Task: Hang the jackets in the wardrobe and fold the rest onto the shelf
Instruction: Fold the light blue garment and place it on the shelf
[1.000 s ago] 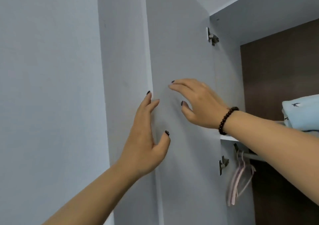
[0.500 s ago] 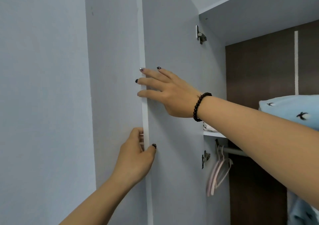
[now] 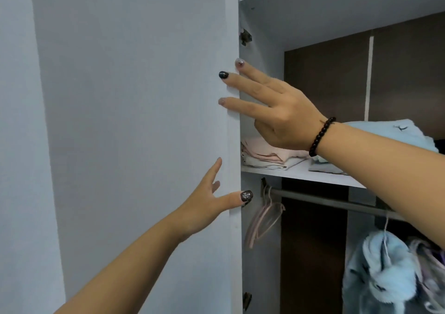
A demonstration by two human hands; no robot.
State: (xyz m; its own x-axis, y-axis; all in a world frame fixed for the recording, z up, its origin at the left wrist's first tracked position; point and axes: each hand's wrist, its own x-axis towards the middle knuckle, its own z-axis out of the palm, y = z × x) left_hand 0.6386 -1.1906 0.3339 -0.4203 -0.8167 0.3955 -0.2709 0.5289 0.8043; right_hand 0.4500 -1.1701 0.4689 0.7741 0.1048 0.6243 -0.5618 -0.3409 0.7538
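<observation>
Left hand spread on wardrobe door, right hand fingers straight across its edge

Plain pale grey wall, soft light.

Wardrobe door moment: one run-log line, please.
left hand open on door | right hand open on door edge | folded clothes on shelf

The right hand reaches leftward with straight, spread fingers, a bead bracelet on its wrist. Below it, the left hand stretches upward, fingers extended, thumb out toward the right.
</observation>
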